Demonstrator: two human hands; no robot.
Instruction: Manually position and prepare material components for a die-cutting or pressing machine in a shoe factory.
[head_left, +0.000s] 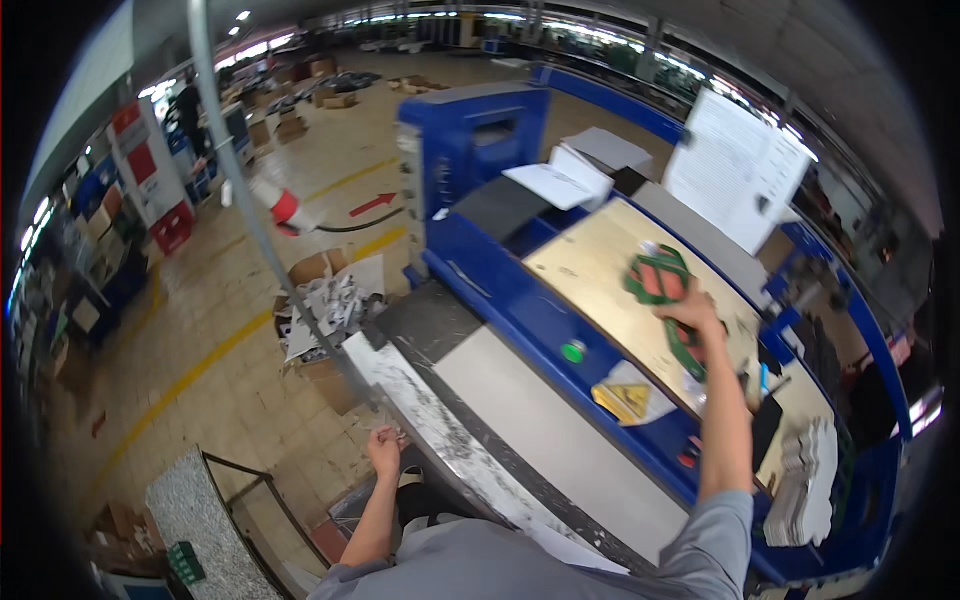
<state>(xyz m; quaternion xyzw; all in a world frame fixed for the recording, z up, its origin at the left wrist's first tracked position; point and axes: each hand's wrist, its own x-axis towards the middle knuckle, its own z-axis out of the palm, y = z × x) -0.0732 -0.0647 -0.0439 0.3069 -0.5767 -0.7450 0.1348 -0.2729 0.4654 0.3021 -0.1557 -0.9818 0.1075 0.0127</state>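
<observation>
My right hand [692, 310] reaches over the wooden board [590, 262] on the blue machine. Its fingers are curled at the lower edge of a green-edged cutting die [657, 275] with orange-pink filling. The die and fingertips are slightly blurred. A second green-edged die [686, 352] lies beside the wrist, partly covered by the arm. Down at the left, my left hand [384, 450] is closed beside the bed's white-streaked edge. Something small and pale shows at its fingertips, too small to name.
A grey sheet [550, 430] covers the machine bed in front of me. A green button [573, 351] and yellow warning sign [627, 402] are on the blue beam. Stacked pale pieces [803, 480] stand at right. A scrap-filled box [330, 305] and metal pole [240, 180] are left.
</observation>
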